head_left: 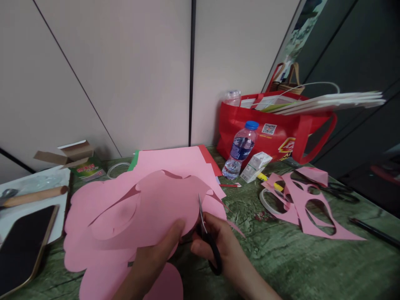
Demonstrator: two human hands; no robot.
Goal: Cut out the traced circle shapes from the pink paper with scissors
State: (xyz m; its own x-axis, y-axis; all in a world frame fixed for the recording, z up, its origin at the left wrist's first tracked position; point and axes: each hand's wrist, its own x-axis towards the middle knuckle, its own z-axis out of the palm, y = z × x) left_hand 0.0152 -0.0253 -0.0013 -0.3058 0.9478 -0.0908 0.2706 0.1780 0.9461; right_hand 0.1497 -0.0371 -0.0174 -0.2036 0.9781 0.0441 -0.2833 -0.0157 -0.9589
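Observation:
My left hand (161, 258) pinches the lower edge of a sheet of pink paper (165, 204), thumb on top. My right hand (220, 241) grips a pair of scissors (210, 241) with black handles. One blade lies over the sheet's right edge, which has a scalloped outline. A thin cut strip hangs off to the right of the blades. Beneath the held sheet rest a larger cloud-shaped pink paper (78, 225) and a rounded pink piece (170, 283). Behind them is a stack of pink sheets (175, 156).
Pink paper scraps (300, 204) with cut-out holes lie at the right, beside a roll of tape (265, 202) and a black pencil (375, 232). A water bottle (240, 150), small white box (256, 166) and red bag (265, 129) stand behind. A phone (26, 241) lies left.

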